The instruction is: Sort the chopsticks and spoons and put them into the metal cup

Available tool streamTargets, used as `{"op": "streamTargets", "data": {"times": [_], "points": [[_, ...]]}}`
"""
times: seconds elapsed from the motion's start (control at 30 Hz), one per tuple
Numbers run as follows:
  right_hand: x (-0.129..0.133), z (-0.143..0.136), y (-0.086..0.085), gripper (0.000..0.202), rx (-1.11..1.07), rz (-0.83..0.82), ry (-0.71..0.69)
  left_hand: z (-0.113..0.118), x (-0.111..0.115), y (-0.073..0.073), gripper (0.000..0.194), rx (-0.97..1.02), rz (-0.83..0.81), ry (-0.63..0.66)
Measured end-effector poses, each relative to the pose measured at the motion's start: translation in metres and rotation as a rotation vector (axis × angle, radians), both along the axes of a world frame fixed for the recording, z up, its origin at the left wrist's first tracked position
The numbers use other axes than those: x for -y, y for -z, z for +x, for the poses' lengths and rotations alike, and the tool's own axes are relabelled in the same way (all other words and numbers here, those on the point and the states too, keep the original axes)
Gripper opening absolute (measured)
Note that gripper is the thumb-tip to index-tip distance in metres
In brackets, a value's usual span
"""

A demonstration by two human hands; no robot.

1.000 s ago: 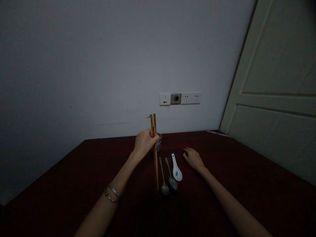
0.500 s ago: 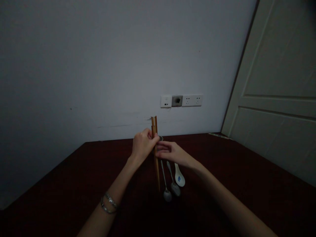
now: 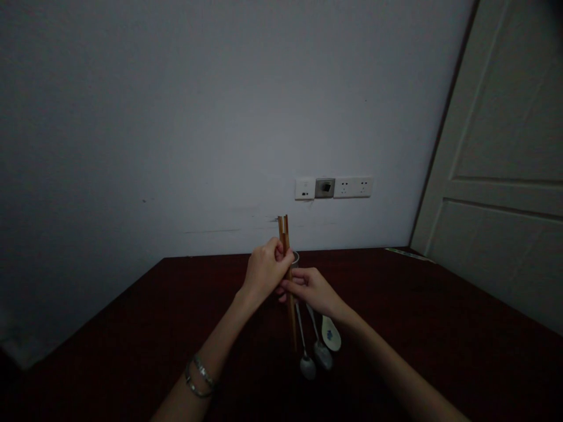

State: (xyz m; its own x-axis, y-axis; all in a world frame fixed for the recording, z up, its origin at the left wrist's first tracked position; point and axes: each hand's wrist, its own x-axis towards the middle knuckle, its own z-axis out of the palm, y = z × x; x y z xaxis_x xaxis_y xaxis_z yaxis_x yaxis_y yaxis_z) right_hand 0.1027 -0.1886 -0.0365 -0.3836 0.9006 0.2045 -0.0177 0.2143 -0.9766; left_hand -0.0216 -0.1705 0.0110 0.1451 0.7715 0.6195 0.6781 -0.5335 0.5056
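Several brown wooden chopsticks [image 3: 291,319] stand nearly upright in a bundle, their thick ends uneven at the top. My left hand [image 3: 266,268] pinches them at the upper part. Lower down, the fingers of my right hand [image 3: 313,290] close around the same bundle. Just below my right hand lie a long-handled metal spoon [image 3: 308,367], a larger metal spoon [image 3: 323,355] and a white ceramic spoon [image 3: 331,335] with a blue mark. Behind my hands a cup [image 3: 295,258] shows only its rim and part of its side.
The dark red table [image 3: 211,305] reaches back to a pale wall [image 3: 220,117] with a row of sockets [image 3: 352,187]. A thin patterned strip [image 3: 409,255] lies at the table's back right. A panelled door [image 3: 505,146] stands on the right.
My right hand's fingers have gone from stretched beside the chopsticks to closed around them. More of the cup shows now. The whole view has shifted slightly.
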Motion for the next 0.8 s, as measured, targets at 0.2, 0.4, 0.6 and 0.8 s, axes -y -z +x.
{"op": "streamTargets", "data": {"times": [0.2, 0.4, 0.6, 0.8], "points": [[-0.003, 0.01, -0.002, 0.039, -0.023, -0.038, -0.102, -0.004, -0.002, -0.004, 0.03, 0.271, -0.282, 0.37], [-0.006, 0.015, 0.001, 0.042, -0.038, -0.07, -0.181, -0.007, -0.001, -0.01, 0.025, 0.43, -0.482, 0.557], [-0.007, 0.014, 0.004, 0.04, -0.006, -0.098, -0.184, -0.01, 0.003, -0.01, 0.021, 0.391, -0.492, 0.522], [-0.005, 0.025, -0.01, 0.036, 0.121, 0.042, -0.085, -0.014, 0.004, -0.008, 0.021, 0.338, -0.471, 0.526]]}}
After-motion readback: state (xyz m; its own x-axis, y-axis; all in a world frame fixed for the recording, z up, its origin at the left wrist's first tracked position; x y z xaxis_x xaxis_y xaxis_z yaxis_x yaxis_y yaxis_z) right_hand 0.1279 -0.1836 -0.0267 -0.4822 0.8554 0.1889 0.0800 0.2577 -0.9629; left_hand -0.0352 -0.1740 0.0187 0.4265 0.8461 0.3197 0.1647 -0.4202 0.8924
